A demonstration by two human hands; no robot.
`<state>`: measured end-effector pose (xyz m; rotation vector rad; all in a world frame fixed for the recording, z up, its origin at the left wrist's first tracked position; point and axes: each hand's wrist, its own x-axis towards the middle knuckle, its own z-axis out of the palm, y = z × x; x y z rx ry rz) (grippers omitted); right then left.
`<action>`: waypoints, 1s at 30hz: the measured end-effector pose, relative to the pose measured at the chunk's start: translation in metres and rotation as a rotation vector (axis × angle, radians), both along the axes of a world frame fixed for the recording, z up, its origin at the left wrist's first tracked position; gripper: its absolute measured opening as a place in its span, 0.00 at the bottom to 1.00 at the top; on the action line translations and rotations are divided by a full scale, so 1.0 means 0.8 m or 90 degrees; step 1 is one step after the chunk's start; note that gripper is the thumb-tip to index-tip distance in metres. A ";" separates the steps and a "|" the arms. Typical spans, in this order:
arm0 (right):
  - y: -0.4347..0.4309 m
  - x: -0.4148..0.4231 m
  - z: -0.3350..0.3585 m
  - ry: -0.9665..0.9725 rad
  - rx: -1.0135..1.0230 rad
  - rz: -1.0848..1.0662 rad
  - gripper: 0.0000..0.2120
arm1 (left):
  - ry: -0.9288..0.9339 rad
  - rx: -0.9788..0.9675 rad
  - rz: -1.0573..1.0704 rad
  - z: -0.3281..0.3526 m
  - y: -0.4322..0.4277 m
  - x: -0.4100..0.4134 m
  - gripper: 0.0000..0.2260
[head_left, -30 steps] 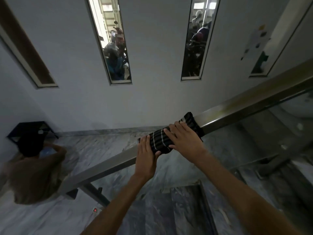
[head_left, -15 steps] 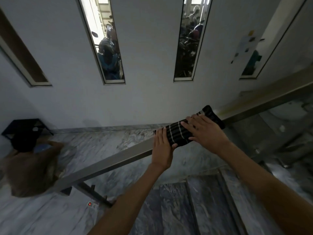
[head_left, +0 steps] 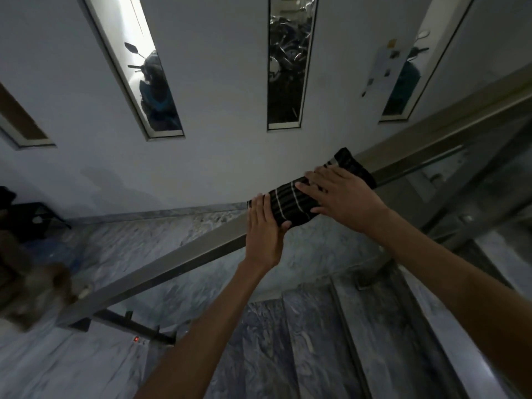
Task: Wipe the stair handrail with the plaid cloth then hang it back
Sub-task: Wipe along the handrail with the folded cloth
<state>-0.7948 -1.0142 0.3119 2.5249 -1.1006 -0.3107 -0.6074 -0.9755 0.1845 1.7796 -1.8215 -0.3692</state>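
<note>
On the sloping metal handrail (head_left: pixel 184 262), which runs from the lower left up to the upper right, lies the plaid cloth (head_left: pixel 290 204), dark with thin pale stripes and wrapped over the top of the rail. Both hands are on it. The left hand (head_left: pixel 263 228) sits at the lower end of the cloth, fingers flat over the top and thumb pressed under the near edge, so its grip is closed on the cloth and the rail together. The right hand (head_left: pixel 344 194) lies just above it on the cloth, fingers spread and pressing down; whether this grip curls around the far side I cannot tell (the fingers only look flat from here). Beyond the right hand, a dark end of the cloth shows on the rail. Below the arms are grey marble steps (head_left: pixel 305 341), and behind the rail a white wall with narrow windows (head_left: pixel 289 64)
</note>
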 end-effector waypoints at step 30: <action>-0.059 -0.271 0.170 -0.012 -0.060 -0.105 0.37 | 0.013 0.015 0.007 0.195 -0.057 -0.284 0.34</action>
